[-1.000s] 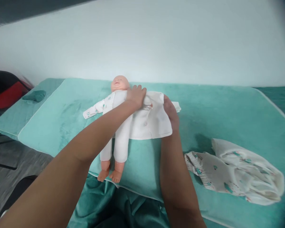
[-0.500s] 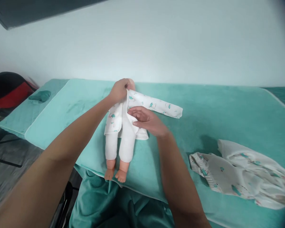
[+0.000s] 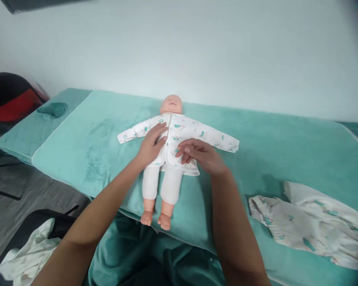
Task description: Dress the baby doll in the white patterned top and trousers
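Note:
A baby doll lies on its back, feet toward me, with its head at the far side. It wears a white jacket with a small green print over white trousers. The jacket's two front edges meet down the chest, and both sleeves spread outward. My left hand lies flat on the jacket's left half, fingers apart beside the front opening. Over the right half is my right hand, its fingers loosely bent and apart. Whether its fingertips touch the cloth is unclear.
The doll lies on a padded table with a green cover. Crumpled printed baby clothes rest at the right. White cloth lies on a black chair at lower left. A red and black chair stands beyond the table's left end.
My left hand has come down from near the doll's head onto the jacket front. The jacket's front halves now meet, and the left sleeve lies spread out. My view has shifted.

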